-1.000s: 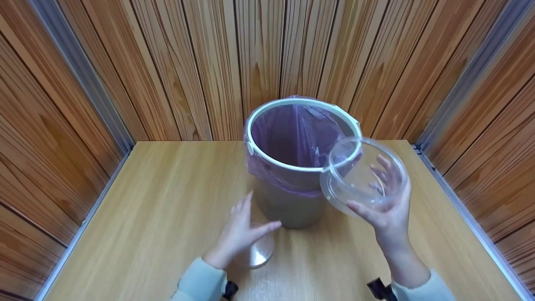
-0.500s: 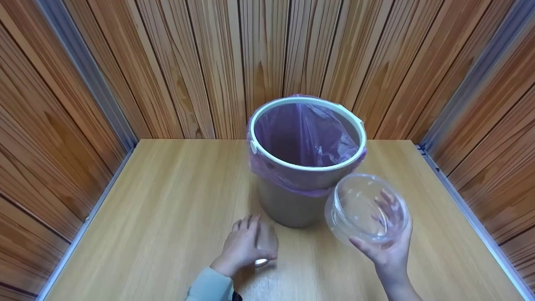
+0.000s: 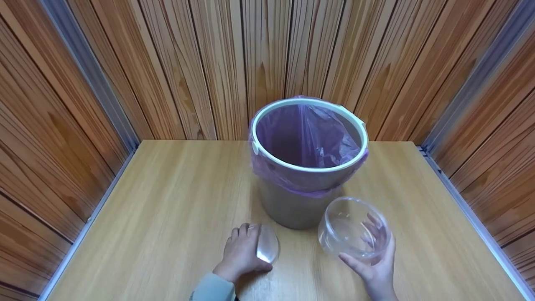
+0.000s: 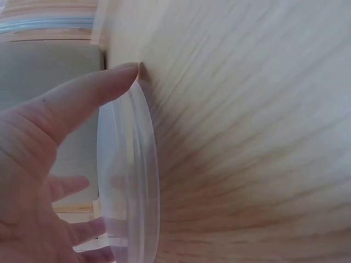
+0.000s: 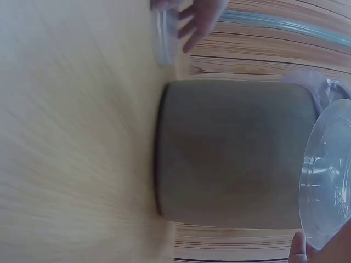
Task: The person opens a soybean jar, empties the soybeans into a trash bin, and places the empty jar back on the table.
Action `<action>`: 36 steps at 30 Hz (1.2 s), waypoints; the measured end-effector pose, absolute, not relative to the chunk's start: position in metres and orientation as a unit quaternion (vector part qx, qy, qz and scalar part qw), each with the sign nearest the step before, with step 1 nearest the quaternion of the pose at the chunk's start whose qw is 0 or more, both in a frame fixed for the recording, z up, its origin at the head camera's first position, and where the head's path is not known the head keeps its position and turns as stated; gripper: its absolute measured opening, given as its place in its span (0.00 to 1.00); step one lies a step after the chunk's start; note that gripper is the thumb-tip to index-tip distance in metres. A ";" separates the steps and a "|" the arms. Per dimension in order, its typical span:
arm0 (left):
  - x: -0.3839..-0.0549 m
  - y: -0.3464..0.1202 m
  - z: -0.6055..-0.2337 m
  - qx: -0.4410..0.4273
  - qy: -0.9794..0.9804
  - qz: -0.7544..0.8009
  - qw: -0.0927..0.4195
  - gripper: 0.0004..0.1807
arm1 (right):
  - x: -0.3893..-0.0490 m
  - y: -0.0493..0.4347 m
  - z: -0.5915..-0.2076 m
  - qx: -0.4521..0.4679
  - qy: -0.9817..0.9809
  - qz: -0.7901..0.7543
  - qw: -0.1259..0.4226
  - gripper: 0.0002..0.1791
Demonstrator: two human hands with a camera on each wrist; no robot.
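A clear, round plastic lid lies on the wooden table in front of the bin. Spanning it from the left, my left hand grips its edge; in the left wrist view the thumb touches one side of the lid and the other fingers reach the opposite side. Off to the right, my right hand holds a clear round plastic bowl above the table, its mouth tilted up. Part of that bowl shows at the right edge of the right wrist view, where most of the hand is cut off.
A grey-brown trash bin with a pale rim and a purple bag liner stands just beyond both hands. Wood-panelled walls enclose the table at the back and sides.
My left hand has come down onto the lid and taken hold of its edge. My right hand has lowered the bowl from beside the bin's rim toward the table and slightly left.
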State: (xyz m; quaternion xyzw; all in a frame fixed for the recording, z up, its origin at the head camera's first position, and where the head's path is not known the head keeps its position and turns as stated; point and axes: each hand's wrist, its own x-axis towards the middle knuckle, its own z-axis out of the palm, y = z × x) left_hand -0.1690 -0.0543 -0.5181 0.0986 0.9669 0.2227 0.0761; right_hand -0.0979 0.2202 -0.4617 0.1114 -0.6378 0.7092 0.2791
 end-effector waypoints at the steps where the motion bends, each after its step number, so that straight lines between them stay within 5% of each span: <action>1: -0.169 -0.054 -0.518 0.101 0.967 0.220 0.073 0.63 | -0.098 0.220 -0.465 0.114 -0.639 0.708 0.280 0.59; 19: -0.154 -0.044 -0.486 0.078 0.918 0.388 0.010 0.52 | -0.099 0.217 -0.474 0.056 -0.676 0.697 0.232 0.59; 36: -0.120 -0.016 -0.423 0.251 0.893 0.347 -0.136 0.51 | -0.094 0.202 -0.481 0.099 -0.712 0.660 0.217 0.62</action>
